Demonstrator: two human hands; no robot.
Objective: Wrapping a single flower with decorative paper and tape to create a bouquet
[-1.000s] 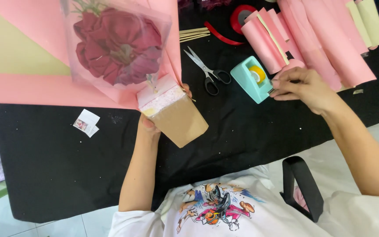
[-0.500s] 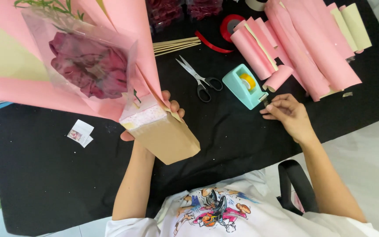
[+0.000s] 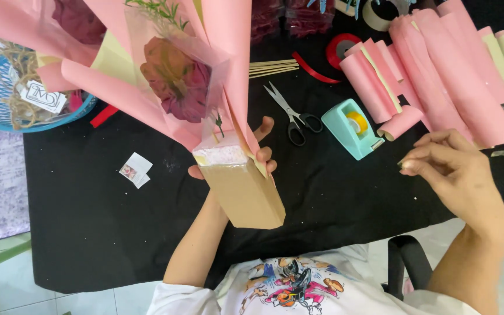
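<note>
Bright, even light fills the scene, soft enough that shadows stay faint: only a weak dark edge shows beneath the cardboard box [image 3: 243,192] on the black bench [image 3: 88,233]. The clear film [image 3: 176,81] around the dark red flower catches pale, hazy glare. The right hand [image 3: 456,175] looks slightly soft at its fingertips. Pink paper at the far left is washed a little pale. The near floor tiles look bright white.

Left hand [image 3: 246,160] gripping, right hand [image 3: 450,169] pinched

matt cardboard box [image 3: 243,192], prob. glossy plastic dispenser [image 3: 354,135]
</note>
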